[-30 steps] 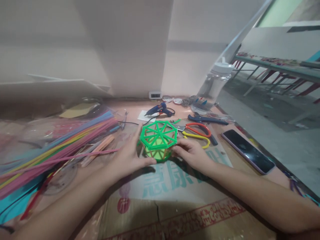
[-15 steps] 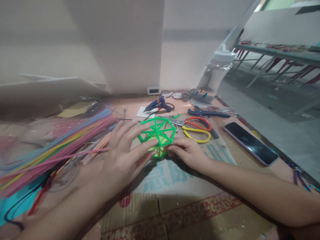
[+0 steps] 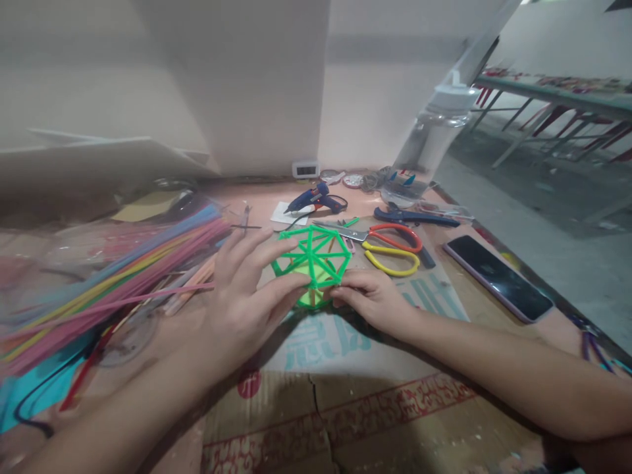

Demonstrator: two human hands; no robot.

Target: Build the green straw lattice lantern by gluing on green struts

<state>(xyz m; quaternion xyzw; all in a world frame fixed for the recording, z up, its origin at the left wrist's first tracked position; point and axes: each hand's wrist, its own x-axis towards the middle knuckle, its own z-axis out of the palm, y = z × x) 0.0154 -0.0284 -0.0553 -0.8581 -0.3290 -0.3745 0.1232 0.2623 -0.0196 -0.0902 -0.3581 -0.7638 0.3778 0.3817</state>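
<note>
A green wheel-like frame [image 3: 311,255] with spokes and a yellow-green base stands upright over the cardboard, between my hands. My left hand [image 3: 247,283] holds its left side, with the thumb at the lower front rim and the fingers spread along the upper left. At the lower right edge, my right hand [image 3: 372,299] pinches the frame between thumb and fingertips. Scissors [image 3: 392,247] with red and yellow handles lie just right of the frame. Behind it a blue glue gun [image 3: 309,197] rests by a white card [image 3: 286,214].
Bundled coloured strips [image 3: 123,283] cover the left side. A phone [image 3: 498,278] lies at the right, near the table edge. Blue pliers [image 3: 417,216], a clear bottle [image 3: 429,141] and a small digital display [image 3: 305,170] stand or lie further back.
The camera view has shifted slightly, moving the background objects a little. Both hands keep their hold on the green frame, which looks nearly unchanged.
</note>
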